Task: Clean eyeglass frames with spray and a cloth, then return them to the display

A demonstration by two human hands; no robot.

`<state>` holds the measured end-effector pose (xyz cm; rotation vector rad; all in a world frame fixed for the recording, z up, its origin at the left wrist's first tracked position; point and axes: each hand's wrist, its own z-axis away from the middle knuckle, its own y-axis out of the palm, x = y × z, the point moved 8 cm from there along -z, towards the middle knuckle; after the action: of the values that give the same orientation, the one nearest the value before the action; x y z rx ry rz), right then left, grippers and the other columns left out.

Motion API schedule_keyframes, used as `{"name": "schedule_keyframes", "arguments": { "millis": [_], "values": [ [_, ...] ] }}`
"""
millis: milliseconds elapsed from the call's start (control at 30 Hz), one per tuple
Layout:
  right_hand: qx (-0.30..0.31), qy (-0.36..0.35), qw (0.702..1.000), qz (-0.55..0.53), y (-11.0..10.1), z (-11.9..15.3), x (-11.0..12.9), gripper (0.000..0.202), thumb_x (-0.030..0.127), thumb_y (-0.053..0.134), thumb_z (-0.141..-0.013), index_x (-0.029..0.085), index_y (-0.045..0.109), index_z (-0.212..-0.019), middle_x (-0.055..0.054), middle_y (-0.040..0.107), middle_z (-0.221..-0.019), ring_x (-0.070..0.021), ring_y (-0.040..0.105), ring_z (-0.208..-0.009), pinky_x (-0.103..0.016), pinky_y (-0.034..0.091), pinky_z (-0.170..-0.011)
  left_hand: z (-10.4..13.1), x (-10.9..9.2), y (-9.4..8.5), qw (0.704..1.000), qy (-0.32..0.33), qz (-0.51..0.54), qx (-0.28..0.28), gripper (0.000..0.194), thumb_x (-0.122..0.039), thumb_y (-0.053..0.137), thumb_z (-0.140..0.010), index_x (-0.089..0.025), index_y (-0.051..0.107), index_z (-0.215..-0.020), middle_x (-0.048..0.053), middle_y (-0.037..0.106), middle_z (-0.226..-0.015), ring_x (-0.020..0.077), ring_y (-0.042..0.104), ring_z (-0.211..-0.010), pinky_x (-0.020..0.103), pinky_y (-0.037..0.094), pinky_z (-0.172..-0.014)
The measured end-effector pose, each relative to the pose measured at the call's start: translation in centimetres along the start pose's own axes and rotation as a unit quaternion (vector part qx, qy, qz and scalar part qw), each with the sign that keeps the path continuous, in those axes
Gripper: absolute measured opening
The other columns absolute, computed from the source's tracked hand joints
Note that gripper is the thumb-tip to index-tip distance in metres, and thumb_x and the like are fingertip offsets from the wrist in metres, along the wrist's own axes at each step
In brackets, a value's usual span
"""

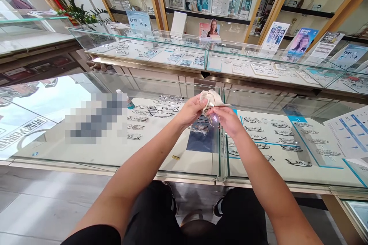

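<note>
Cream cloth is pinched by the left fingers. A round rimmed lens is grasped by the right fingers, seen just below their tips, over the glass bench.

Loads of glasses in here, tbh, laid out in rows under the top of the glass counter. Behind it there's a second display case with even more frames, and a bunch of ad cards propped along it, plus a plain white board leaning back. Wood-trimmed shelves line the wall, with a brown vase over on the right. Leafy green plant off to the left, grey floor down below. A printed sheet stands at the counter's right end.
</note>
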<state>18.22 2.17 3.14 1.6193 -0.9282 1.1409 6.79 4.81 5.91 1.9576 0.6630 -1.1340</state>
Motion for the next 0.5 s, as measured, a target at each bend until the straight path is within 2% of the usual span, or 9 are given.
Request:
{"name": "schedule_keyframes", "arguments": {
  "millis": [100,200,300,400,500],
  "values": [
    [0.000,0.009,1.000,0.016,-0.2,-0.2,-0.4,0.031,0.054,0.084,-0.081,0.023,0.086,-0.082,-0.006,0.079,-0.089,-0.0204,0.064,-0.085,-0.035,0.048,-0.081,0.1,0.6,0.3,1.000,-0.007,0.004,-0.003,0.050,-0.047,0.094,-0.077,-0.018,0.065,-0.105,-0.002,0.062,-0.071,0.0098,0.053,-0.059,0.024,0.042,-0.060],
    [0.006,0.001,0.999,0.053,0.3,-0.3,-1.2,0.034,0.057,0.084,-0.081,0.023,0.086,-0.084,-0.005,0.079,-0.088,-0.0185,0.058,-0.080,-0.034,0.045,-0.079,0.4,1.0,0.2,0.998,0.018,0.000,-0.061,0.046,-0.055,0.087,-0.084,-0.019,0.061,-0.098,-0.004,0.060,-0.068,0.0067,0.043,-0.051,0.023,0.036,-0.053],
    [0.005,-0.007,0.997,0.072,0.6,-0.3,-1.7,0.033,0.055,0.083,-0.083,0.023,0.086,-0.086,-0.004,0.077,-0.085,-0.0178,0.056,-0.079,-0.034,0.044,-0.080,0.5,1.0,-0.2,0.994,0.035,-0.014,-0.101,0.052,-0.067,0.078,-0.087,-0.018,0.060,-0.088,-0.003,0.061,-0.067,0.0057,0.038,-0.047,0.023,0.033,-0.048],
    [-0.001,-0.003,0.998,0.070,0.3,-0.2,-1.4,0.030,0.052,0.082,-0.085,0.023,0.086,-0.086,-0.004,0.077,-0.086,-0.0175,0.057,-0.080,-0.034,0.045,-0.082,0.2,0.9,-0.4,0.996,0.012,-0.005,-0.089,0.057,-0.074,0.075,-0.086,-0.018,0.062,-0.084,-0.003,0.058,-0.061,0.0084,0.042,-0.047,0.025,0.041,-0.051],
    [-0.004,0.004,0.999,0.038,-0.3,-0.1,-0.4,0.030,0.052,0.082,-0.083,0.022,0.085,-0.083,-0.005,0.078,-0.088,-0.0192,0.062,-0.082,-0.035,0.047,-0.083,-0.1,0.7,-0.4,0.999,-0.015,0.018,-0.049,0.053,-0.064,0.087,-0.079,-0.016,0.066,-0.089,0.000,0.063,-0.069,0.0113,0.055,-0.058,0.026,0.048,-0.061]
  ]
}}
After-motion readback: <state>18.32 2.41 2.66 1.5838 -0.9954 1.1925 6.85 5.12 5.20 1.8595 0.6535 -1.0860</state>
